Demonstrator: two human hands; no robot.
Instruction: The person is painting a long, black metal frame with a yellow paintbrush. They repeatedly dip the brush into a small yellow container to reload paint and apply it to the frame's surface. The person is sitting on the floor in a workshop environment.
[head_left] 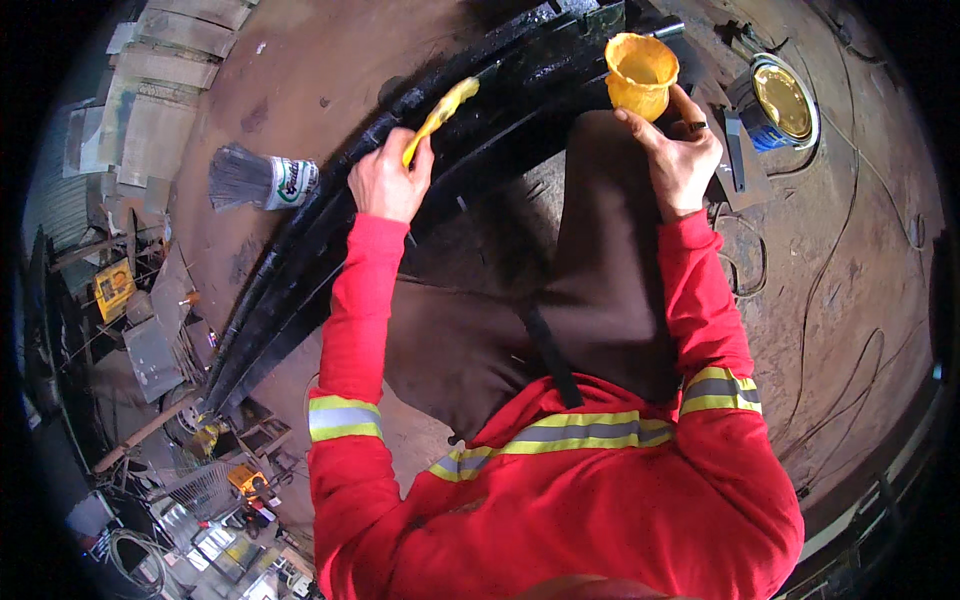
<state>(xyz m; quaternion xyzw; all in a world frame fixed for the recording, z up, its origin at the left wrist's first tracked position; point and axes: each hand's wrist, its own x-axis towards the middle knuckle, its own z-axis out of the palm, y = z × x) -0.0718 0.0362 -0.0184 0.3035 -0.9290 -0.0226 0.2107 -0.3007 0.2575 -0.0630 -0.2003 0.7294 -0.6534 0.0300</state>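
Observation:
My left hand (390,175) is closed around a slim yellow tool (440,118), probably a paintbrush, its far end pointing up and right over a long black curved metal piece (420,240). In my right hand (675,150) is a small cup (640,78) with a flared rim, coated in yellow; its mouth faces up and its inside is yellow too. The fingers wrap round the cup's lower part. The cup is held beside my bent knee, near the far right end of the black metal, and the yellow tool is apart from it.
A bundle of grey rods (240,178) in a printed wrapper lies left of the black metal. An open blue can (775,105) with yellow inside stands at the right. Cables (850,200) trail over the brown floor. Scrap and tools (200,480) crowd the lower left.

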